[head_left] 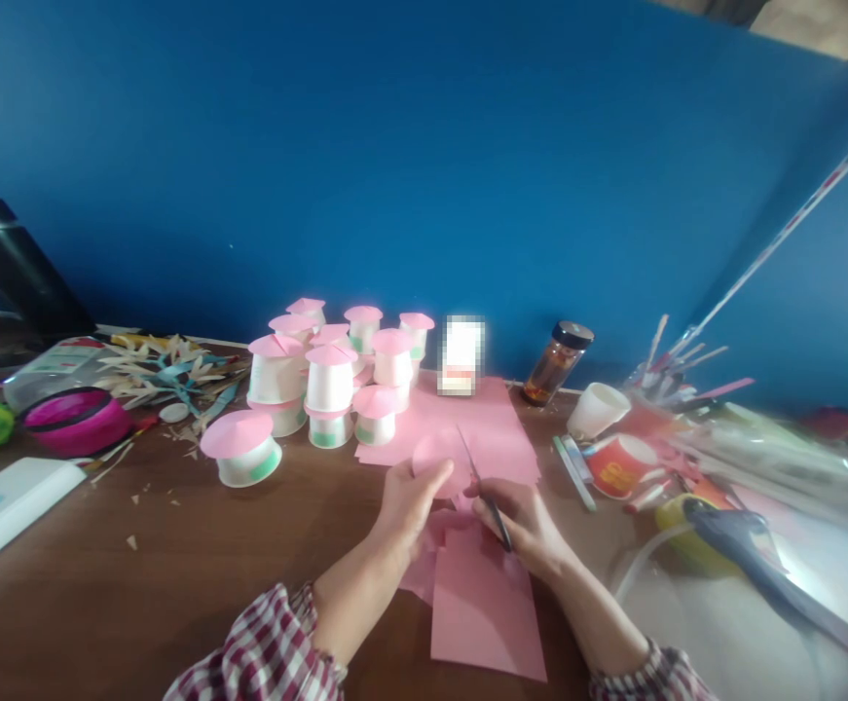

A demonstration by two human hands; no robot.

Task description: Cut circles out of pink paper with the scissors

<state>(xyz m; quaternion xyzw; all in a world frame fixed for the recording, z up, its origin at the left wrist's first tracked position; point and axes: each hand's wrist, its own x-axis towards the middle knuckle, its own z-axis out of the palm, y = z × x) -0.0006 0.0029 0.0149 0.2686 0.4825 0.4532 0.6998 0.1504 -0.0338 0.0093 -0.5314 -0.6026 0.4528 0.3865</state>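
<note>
A round pink paper disc (432, 458) is pinched between the thumb and fingers of my left hand (413, 497). My right hand (522, 516) grips a pair of scissors (471, 456) with dark handles, their blades pointing up and away beside the disc's right edge. Whether the blades touch the paper I cannot tell. Pink paper scraps and a pink rectangular sheet (486, 613) lie under both hands. Farther back is a larger pink sheet (493, 414). To the left stand several white paper cups with pink cone tops (330, 380), some stacked.
At the back, a phone-like bright object (460, 355) stands near a dark-lidded jar (559, 362). On the right are a white cup (599, 411), a red cup (622, 465) and a glue gun (737, 535). Paper strips (175, 370), a magenta bowl-like item (77, 421) and a white power strip (11, 506) lie left.
</note>
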